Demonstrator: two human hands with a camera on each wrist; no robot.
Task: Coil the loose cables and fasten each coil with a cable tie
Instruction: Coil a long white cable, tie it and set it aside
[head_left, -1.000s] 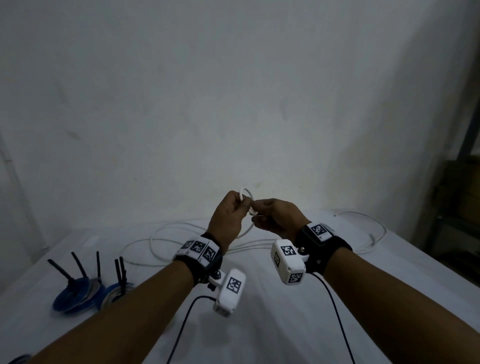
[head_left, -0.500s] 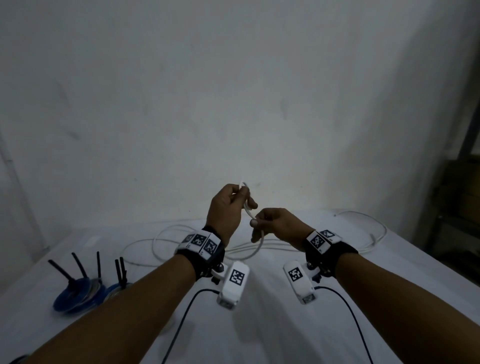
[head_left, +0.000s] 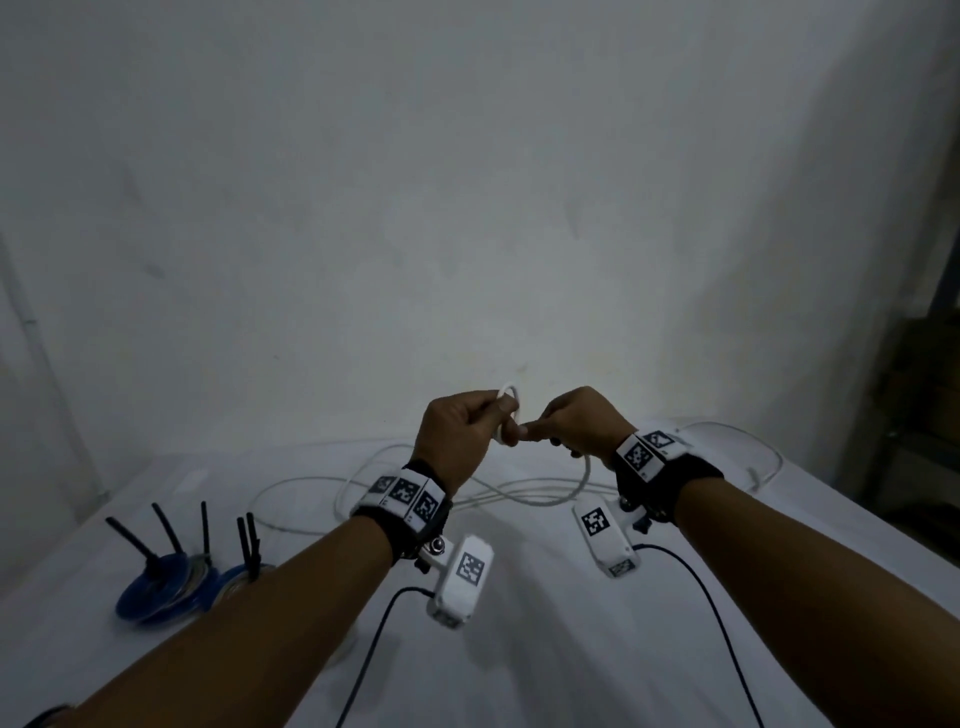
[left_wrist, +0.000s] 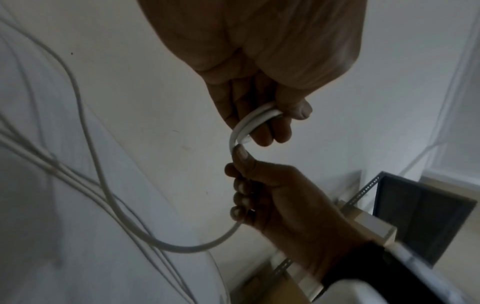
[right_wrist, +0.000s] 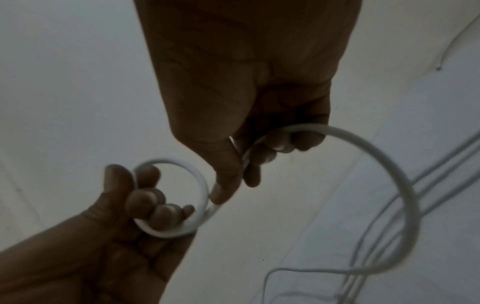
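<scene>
I'm winding the white cable (head_left: 563, 496) into a small coil (right_wrist: 179, 197), held up in the air above the table (head_left: 519, 649), between my two hands. I'm keeping the coil tight in my left hand (head_left: 460, 439) so the turns stack and don't spring apart: the left fingers (right_wrist: 148, 197) are curling through the ring and the thumb is clamping it from outside. My right hand (head_left: 576, 423) is working just beside it, thumb and forefinger pinching the cable where it meets the coil, the other fingers (left_wrist: 240, 200) closing round the strand to feed the next turn. From that hand the slack is dropping in a wide loop and trailing off across the table, where most of the cable is lying uncoiled in loose curves. So I'd say this coil is only just begun. Off to the left, blue coils (head_left: 156, 587) are sitting on the table with black cable ties (head_left: 166, 530) sticking up from them.
</scene>
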